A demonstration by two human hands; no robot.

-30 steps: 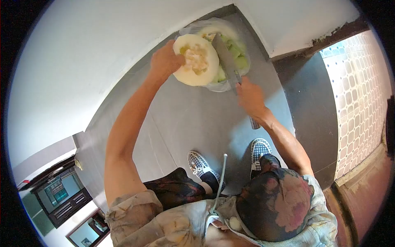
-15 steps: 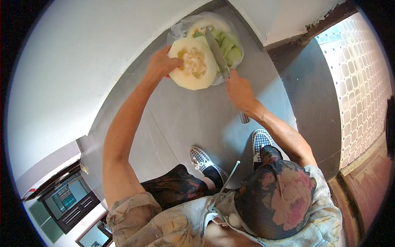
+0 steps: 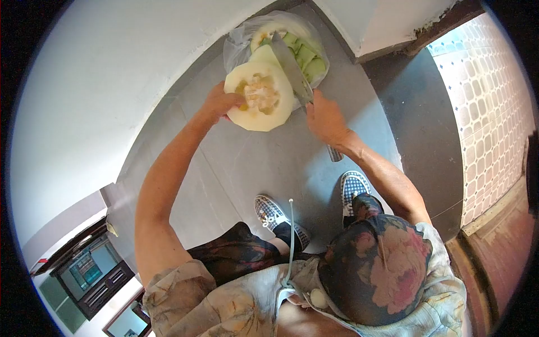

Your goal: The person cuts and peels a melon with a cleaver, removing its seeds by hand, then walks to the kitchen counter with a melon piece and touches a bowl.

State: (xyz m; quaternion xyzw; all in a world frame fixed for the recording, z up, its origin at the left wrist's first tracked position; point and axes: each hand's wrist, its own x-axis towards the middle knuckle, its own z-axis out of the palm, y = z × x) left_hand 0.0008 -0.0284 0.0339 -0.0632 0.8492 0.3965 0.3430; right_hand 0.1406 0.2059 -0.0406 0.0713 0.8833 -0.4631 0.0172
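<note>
A large, pale, peeled melon (image 3: 278, 117) has its cut face turned up, showing a hollow with clumped seeds. My left hand (image 3: 220, 103) is closed on its left edge, the thumb pressed at the hollow and the other fingers hidden underneath. In my right hand (image 3: 327, 119) is a kitchen knife (image 3: 291, 64), gripped by the handle with its wide blade pointing up and left. The blade lies along the melon's right side; whether it touches the flesh I cannot tell. Beyond them, green peel strips (image 3: 307, 60) rest on a clear plastic bag (image 3: 237, 48).
Grey tiled floor (image 3: 224, 163) lies below, with a white wall (image 3: 112, 73) on the left. Two checked shoes (image 3: 355, 188) stand near my body. A dark threshold strip (image 3: 415, 129) and a patterned tile wall (image 3: 483, 112) are to the right.
The melon has come slightly closer to my body and tilted, with my left hand still on it. The knife's tip has shifted a little left.
</note>
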